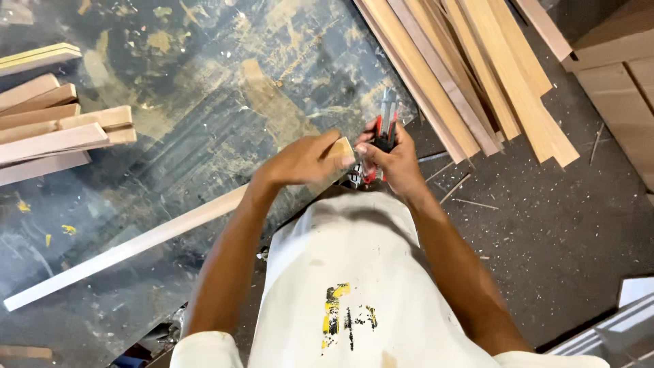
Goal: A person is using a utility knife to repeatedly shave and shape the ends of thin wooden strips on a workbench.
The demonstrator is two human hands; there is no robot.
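Observation:
My left hand [303, 160] grips the near end of a long pale wooden strip [136, 245] that runs down to the left across a dark, glue-stained worktop [204, 82]. Close beside it, my right hand [395, 160] is closed around a red-and-black hand tool [385, 126] with metal jaws pointing away from me. The tool's tip sits just above the strip's end [343, 146]. My fingertips nearly touch each other there.
Short wooden offcuts [54, 129] are stacked at the left edge of the worktop. A bundle of long wooden strips [477, 75] lies at upper right, partly on the dark floor [565, 225]. Wooden panels [620, 61] stand at the far right.

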